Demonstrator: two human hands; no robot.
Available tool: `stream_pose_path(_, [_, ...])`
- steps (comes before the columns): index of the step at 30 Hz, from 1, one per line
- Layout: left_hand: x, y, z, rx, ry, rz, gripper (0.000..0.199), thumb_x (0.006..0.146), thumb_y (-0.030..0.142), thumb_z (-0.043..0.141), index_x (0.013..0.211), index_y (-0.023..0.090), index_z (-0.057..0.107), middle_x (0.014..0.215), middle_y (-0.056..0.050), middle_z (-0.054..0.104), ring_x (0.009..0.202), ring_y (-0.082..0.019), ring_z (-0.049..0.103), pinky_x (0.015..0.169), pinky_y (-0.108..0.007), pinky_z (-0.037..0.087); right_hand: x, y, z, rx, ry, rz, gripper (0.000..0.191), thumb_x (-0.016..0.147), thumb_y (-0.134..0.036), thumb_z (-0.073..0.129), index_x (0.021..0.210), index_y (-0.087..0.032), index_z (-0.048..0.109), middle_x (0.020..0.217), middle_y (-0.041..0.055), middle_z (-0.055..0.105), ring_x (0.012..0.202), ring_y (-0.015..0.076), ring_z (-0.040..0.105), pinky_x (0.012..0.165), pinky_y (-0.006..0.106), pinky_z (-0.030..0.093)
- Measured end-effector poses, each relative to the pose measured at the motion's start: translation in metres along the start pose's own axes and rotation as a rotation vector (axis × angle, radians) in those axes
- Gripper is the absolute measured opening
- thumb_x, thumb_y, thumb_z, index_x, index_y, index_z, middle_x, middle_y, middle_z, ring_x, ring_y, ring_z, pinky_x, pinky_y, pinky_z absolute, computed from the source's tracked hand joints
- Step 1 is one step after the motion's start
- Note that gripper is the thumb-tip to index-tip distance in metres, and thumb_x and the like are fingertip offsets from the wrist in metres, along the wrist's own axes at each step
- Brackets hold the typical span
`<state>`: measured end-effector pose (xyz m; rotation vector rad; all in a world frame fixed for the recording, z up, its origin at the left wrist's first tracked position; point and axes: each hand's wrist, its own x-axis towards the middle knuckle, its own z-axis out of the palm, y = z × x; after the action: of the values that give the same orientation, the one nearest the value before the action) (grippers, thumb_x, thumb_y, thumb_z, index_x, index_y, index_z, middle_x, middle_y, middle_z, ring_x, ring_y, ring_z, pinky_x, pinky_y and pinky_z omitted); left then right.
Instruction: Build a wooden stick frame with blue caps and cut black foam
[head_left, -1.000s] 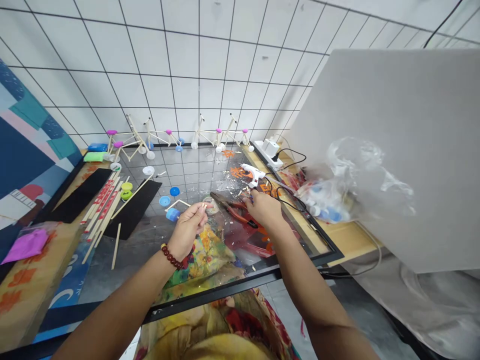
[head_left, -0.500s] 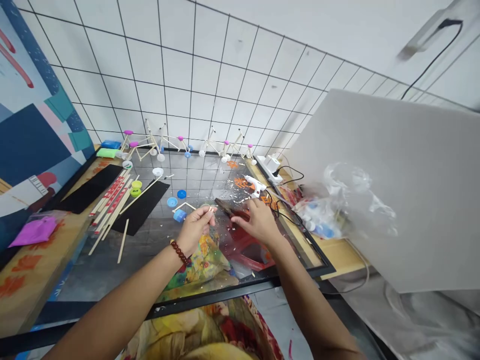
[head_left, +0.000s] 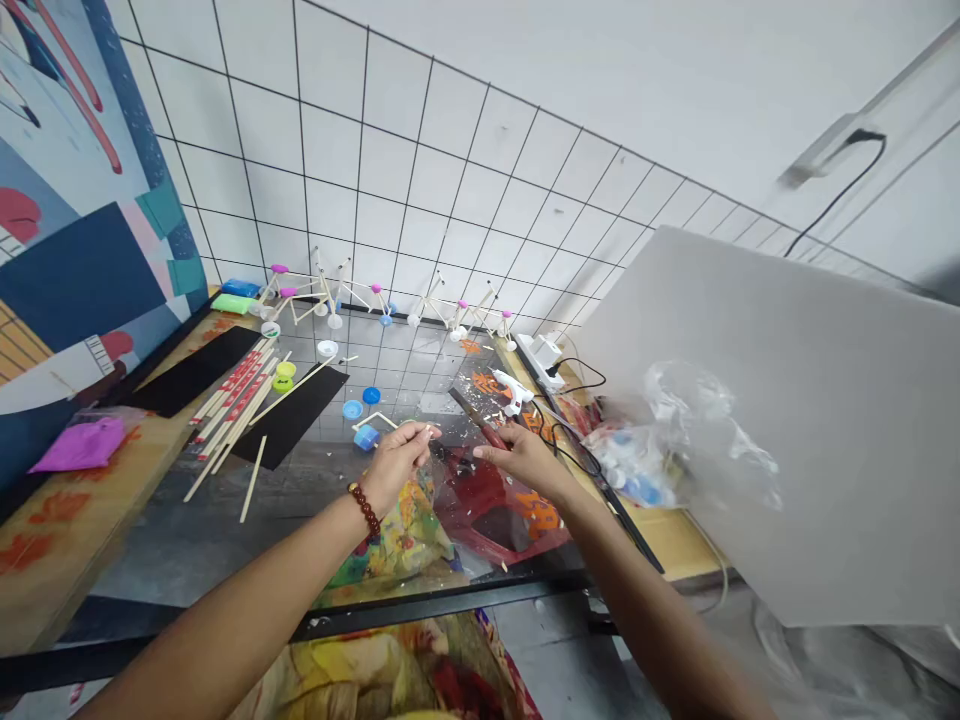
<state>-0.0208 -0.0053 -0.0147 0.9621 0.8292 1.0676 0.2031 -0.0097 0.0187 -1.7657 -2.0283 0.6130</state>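
Note:
My left hand [head_left: 403, 462], with a beaded bracelet at the wrist, pinches a small pale piece [head_left: 430, 431] between thumb and fingertips. To its right, my right hand [head_left: 523, 457] is closed round the reddish handle of a knife-like tool [head_left: 474, 414], whose dark flat blade points up and left. A white glue gun [head_left: 513, 392] lies just beyond my right hand. Left of my left hand sit a blue bottle cap piece [head_left: 366, 437] and a bent stick frame [head_left: 377, 418] joined near it. Two more blue caps [head_left: 371, 395] lie behind them.
Stick models [head_left: 322, 290] with pink and white round parts line the back edge. Wooden sticks [head_left: 240, 400], yellow-green caps [head_left: 283, 377] and black sheets [head_left: 195, 370] lie left. At right are a power strip [head_left: 541, 358], cables, a plastic bag [head_left: 637, 460] and a large pale board [head_left: 810, 420].
My right hand has closed on the tool's handle and raised it from the table. My left hand keeps its pinch. The whole view has shifted slightly.

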Motion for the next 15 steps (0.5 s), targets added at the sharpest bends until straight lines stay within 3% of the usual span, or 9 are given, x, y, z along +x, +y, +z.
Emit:
stream_pose_path(4, [0.003, -0.003, -0.003, 0.01, 0.001, -0.011, 0.041, 0.074, 0.051, 0.066, 0.092, 0.014, 0.067, 0.052, 0.006, 0.041, 0.043, -0.005, 0.026, 0.043, -0.02, 0.013, -0.012, -0.012, -0.006, 0.304, -0.086, -0.064, 0.035, 0.075, -0.051, 0.068, 0.078, -0.017, 0.069, 0.093, 0.005, 0.063, 0.092, 0.0224, 0.058, 0.085, 0.034, 0.045])
stream_pose_path(7, [-0.001, -0.003, 0.002, -0.009, 0.022, -0.02, 0.04, 0.074, 0.05, 0.065, 0.092, 0.015, 0.066, 0.053, 0.006, 0.042, 0.043, -0.005, 0.025, 0.043, -0.021, 0.014, -0.028, -0.022, -0.005, 0.481, -0.179, -0.003, 0.041, 0.072, -0.051, 0.072, 0.097, -0.019, 0.072, 0.115, 0.0086, 0.063, 0.11, 0.0272, 0.057, 0.096, 0.039, 0.043])
stream_pose_path(11, [-0.019, -0.003, 0.021, -0.062, -0.008, -0.089, 0.041, 0.072, 0.051, 0.066, 0.091, 0.014, 0.066, 0.053, 0.006, 0.042, 0.044, -0.006, 0.026, 0.043, -0.022, 0.012, -0.047, -0.023, -0.006, 0.652, -0.211, 0.144, 0.048, 0.072, -0.051, 0.073, 0.109, -0.021, 0.07, 0.12, 0.0087, 0.065, 0.112, 0.0289, 0.059, 0.099, 0.044, 0.043])
stream_pose_path(15, [-0.033, -0.004, 0.032, -0.037, -0.096, -0.113, 0.043, 0.075, 0.053, 0.063, 0.093, 0.014, 0.067, 0.05, 0.006, 0.04, 0.044, -0.006, 0.026, 0.044, -0.022, 0.013, -0.056, -0.016, -0.013, 0.665, -0.23, 0.131, 0.046, 0.074, -0.049, 0.073, 0.11, -0.021, 0.071, 0.124, 0.0081, 0.064, 0.118, 0.0299, 0.055, 0.104, 0.045, 0.039])
